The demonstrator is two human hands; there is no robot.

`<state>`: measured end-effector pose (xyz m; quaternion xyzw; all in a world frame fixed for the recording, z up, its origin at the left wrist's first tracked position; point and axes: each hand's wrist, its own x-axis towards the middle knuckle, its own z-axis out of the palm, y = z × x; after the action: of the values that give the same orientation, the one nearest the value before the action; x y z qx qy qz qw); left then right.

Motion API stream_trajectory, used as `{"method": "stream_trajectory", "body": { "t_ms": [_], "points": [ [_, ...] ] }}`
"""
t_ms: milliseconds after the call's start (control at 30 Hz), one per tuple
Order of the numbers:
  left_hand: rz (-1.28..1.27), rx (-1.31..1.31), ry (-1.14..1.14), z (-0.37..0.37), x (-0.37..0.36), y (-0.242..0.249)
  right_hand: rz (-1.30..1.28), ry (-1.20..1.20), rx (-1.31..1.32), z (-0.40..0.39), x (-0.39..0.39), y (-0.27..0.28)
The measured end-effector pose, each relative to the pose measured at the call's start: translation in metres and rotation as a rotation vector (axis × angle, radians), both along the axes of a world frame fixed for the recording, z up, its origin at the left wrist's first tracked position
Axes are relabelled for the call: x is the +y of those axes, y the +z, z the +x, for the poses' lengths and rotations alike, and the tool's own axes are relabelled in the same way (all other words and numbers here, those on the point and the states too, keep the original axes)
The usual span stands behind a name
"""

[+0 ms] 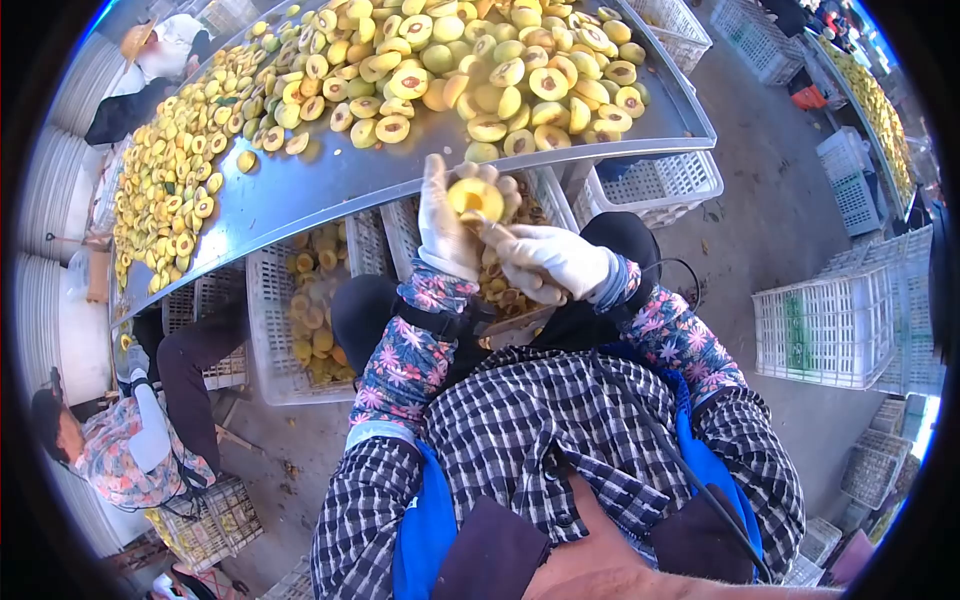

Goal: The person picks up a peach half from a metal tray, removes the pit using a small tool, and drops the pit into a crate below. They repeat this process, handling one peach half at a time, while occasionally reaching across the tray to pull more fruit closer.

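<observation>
My left hand (447,232), in a white glove, holds a yellow stone-fruit half (474,199) with its cut face up, just off the steel table's front edge. My right hand (562,262), also gloved, is closed around the handle of a small pitting tool (492,230). The tool's tip meets the lower rim of the fruit half; the tip itself is blurred. Below my hands, a crate (553,195) between my knees holds brownish pits or scraps. Heaped halved fruit (500,75), many with brown stones showing, covers much of the table (345,175).
To my left, a white crate (265,345) holds fruit halves under the table edge. Another white crate (665,185) stands right of my knee. Stacked crates (825,325) stand farther right. A co-worker (130,445) sits at the left beside the table.
</observation>
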<state>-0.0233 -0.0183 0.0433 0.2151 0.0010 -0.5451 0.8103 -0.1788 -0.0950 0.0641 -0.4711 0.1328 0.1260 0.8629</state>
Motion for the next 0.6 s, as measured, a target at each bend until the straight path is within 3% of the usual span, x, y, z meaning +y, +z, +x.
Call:
{"method": "stream_trajectory", "body": {
  "t_ms": [33,100,167,200,233,267,300,333,367,433,533,600],
  "points": [
    [0.105,0.067,0.130,0.003,0.003,-0.003,-0.031,0.021,-0.060,-0.001,0.004,0.001],
    [0.054,0.044,0.268,0.025,0.008,-0.013,-0.208,0.125,-0.038,-0.003,0.011,0.000],
    [0.149,-0.060,0.331,0.038,0.024,0.005,-0.500,-0.010,-0.137,-0.002,0.006,-0.015],
    [0.089,-0.146,0.312,0.055,0.037,0.005,-0.981,-0.098,-0.297,-0.001,-0.001,-0.042],
    [0.155,-0.272,0.393,0.071,0.051,0.013,-0.985,-0.096,-0.309,-0.005,-0.005,-0.038],
    [0.344,-0.464,0.523,0.081,0.064,0.027,-1.152,0.006,-0.225,-0.011,-0.005,-0.030],
    [0.517,-0.887,0.535,0.112,0.086,0.017,-1.314,0.105,-0.135,-0.018,-0.005,-0.027],
    [0.794,-1.020,0.494,0.105,0.094,0.045,-1.371,0.062,-0.240,-0.024,-0.007,-0.049],
    [1.240,-1.663,0.353,0.169,0.118,0.007,-1.320,0.009,-0.283,-0.026,-0.004,-0.046],
    [1.459,-1.969,0.394,0.161,0.114,0.030,-1.342,0.234,-0.010,-0.021,0.000,-0.011],
    [1.108,-1.713,0.167,0.188,0.069,0.010,-1.363,0.147,-0.166,-0.019,0.004,-0.033],
    [1.120,-2.139,0.131,0.200,0.028,-0.007,-1.379,0.166,-0.150,-0.019,0.006,-0.034]
  ]
}}
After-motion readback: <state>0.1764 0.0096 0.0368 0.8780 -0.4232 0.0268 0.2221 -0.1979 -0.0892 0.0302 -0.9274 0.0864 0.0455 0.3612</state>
